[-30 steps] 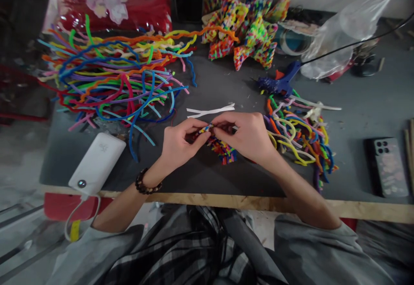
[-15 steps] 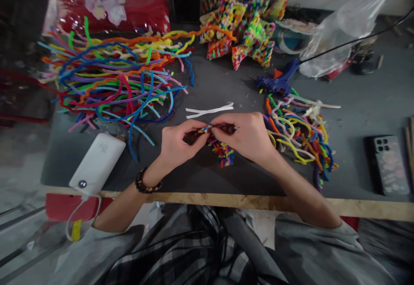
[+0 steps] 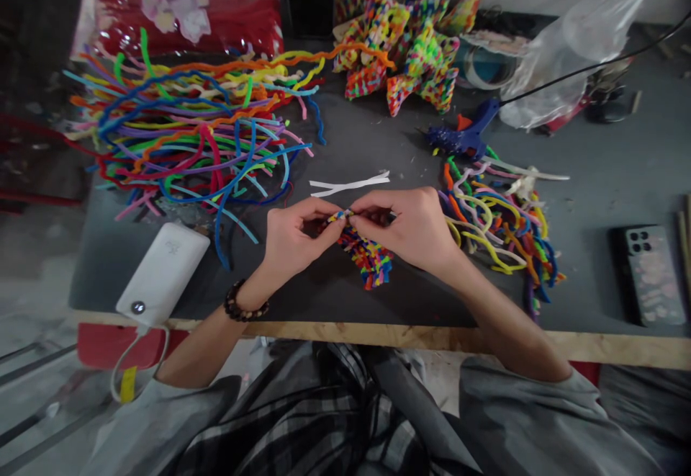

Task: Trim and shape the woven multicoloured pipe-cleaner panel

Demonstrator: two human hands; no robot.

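Between my hands is a multicoloured woven piece of pipe cleaners (image 3: 370, 258), its lower part hanging free over the dark table. My left hand (image 3: 296, 240) pinches the piece's upper left edge between thumb and fingers. Right beside it, my right hand (image 3: 411, 227) grips the same upper edge with thumb and forefinger. The fingertips of both hands almost meet there, and they hide part of the edge. Just beyond the hands lie two crossed white strips (image 3: 350, 184).
Long loose pipe cleaners (image 3: 199, 130) cover the left; shorter ones (image 3: 497, 224) lie right. Behind are woven star shapes (image 3: 424, 65), a blue glue gun (image 3: 467, 134) with a cord, and a clear plastic bag (image 3: 572, 58). A power bank (image 3: 165, 271) and phone (image 3: 651, 274) lie near the front edge.
The woven piece has swung slightly down and left, so more of it shows below my fingers. My left hand has shifted a little left; my right hand stays almost in place.
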